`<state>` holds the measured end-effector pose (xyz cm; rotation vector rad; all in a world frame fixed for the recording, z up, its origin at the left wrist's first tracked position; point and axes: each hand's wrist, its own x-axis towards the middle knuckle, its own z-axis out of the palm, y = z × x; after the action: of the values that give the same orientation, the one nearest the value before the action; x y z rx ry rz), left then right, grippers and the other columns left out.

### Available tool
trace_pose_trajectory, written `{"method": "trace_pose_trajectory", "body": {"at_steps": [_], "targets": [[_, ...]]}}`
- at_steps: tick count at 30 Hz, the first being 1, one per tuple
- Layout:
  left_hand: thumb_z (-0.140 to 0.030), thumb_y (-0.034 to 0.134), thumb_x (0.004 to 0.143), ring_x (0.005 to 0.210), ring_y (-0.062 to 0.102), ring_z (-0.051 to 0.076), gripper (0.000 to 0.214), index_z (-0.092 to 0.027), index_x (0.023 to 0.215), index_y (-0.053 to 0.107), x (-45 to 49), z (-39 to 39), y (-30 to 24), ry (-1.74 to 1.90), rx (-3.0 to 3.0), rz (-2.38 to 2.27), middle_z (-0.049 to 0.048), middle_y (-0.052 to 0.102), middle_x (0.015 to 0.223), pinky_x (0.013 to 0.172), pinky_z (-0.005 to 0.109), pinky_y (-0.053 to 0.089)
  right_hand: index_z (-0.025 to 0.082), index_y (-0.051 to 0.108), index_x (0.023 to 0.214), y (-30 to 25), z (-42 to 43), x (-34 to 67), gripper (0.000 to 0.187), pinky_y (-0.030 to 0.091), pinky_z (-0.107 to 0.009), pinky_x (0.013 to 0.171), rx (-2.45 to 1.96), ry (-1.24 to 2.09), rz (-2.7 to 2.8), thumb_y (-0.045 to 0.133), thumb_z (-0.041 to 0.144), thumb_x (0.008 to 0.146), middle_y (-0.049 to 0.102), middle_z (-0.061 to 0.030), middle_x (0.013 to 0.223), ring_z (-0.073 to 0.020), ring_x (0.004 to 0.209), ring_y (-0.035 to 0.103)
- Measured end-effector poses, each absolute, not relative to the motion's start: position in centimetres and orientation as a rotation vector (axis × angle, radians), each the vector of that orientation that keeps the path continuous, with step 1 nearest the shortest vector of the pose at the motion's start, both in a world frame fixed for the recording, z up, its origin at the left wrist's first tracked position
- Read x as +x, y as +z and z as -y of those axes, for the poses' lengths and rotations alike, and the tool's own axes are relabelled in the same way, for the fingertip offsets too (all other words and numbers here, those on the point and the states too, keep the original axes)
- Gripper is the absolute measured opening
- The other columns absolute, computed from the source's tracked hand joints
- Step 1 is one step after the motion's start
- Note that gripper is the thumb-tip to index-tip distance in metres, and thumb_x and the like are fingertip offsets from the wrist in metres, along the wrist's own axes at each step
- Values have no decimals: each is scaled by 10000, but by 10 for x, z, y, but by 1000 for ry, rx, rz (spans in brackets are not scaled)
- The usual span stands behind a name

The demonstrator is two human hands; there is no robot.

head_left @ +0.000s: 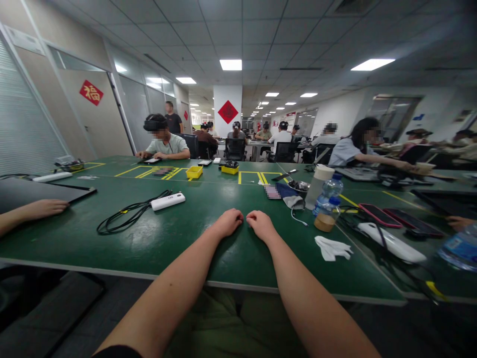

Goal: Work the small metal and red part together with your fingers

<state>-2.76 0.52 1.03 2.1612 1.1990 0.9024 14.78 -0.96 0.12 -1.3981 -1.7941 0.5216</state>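
My left hand (230, 222) rests on the green table (179, 253), its fingers curled in and nothing showing in them. Close beside it, a narrow gap apart, my right hand (261, 224) lies in a loose fist, also with nothing visible in it. To the left of my hands is a white power strip (168, 201) with a coiled black cable (126, 215). On the right, a crumpled white tissue (333, 248) lies in front of a blue-capped bottle (326, 215) partly filled with brown liquid. A white cable end (300, 219) reaches toward my right hand.
Two yellow trays (194, 172) (230, 169) sit farther back near yellow tape lines. A pale tumbler (319, 186) and metal bowl (299, 186) stand right. Phones (380, 215) and another power strip (391, 242) lie farther right. A neighbour's hand (52, 207) rests at left; other people sit around.
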Motion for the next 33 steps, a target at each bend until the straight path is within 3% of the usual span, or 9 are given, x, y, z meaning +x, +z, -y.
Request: {"method": "trace_pose_trajectory", "body": {"at_steps": [7, 15, 19, 23, 27, 33], "targets": [[-176, 467, 898, 678, 619, 107, 257, -131, 1127, 571, -19, -2, 12, 1050, 1602, -1011, 60, 670, 849, 701, 260, 525, 152, 644, 874, 1, 9, 144, 171, 516, -269, 674, -1184, 818, 1559, 574, 206, 729, 714, -46, 778, -165, 717, 678], [-113, 547, 866, 660, 654, 103, 163, -89, 1014, 612, -19, -3, 9, 1019, 1194, -794, 104, 685, 826, 691, 239, 554, 156, 636, 905, 5, 11, 145, 186, 491, -238, 575, -1083, 968, 1417, 566, 226, 747, 691, -18, 709, -130, 614, 635], [-66, 508, 871, 646, 658, 92, 193, -82, 1037, 605, -20, -2, 9, 1019, 1101, -766, 113, 691, 838, 670, 212, 555, 145, 646, 901, 6, 12, 145, 190, 461, -217, 527, -1069, 1025, 1361, 576, 249, 759, 643, 4, 633, -106, 546, 587], [-48, 495, 867, 674, 674, 108, 203, -67, 1024, 621, -20, -2, 10, 1016, 1063, -755, 121, 689, 836, 682, 220, 565, 137, 649, 929, 4, 14, 143, 227, 481, -222, 544, -1056, 1126, 1327, 628, 240, 728, 670, -19, 684, -108, 568, 610], [-11, 549, 815, 676, 676, 107, 210, -67, 996, 640, -19, -1, 10, 1015, 1076, -764, 100, 687, 809, 702, 216, 563, 132, 666, 888, 3, 14, 142, 187, 470, -212, 506, -1070, 1133, 1325, 636, 209, 721, 658, -10, 618, -102, 513, 592], [-34, 631, 772, 583, 635, 83, 236, -87, 999, 664, -19, 0, 10, 1041, 1141, -813, 63, 684, 764, 584, 182, 526, 138, 700, 796, 5, 12, 144, 127, 486, -204, 526, -1080, 1088, 1347, 671, 137, 672, 686, -9, 628, -108, 541, 614]]}}
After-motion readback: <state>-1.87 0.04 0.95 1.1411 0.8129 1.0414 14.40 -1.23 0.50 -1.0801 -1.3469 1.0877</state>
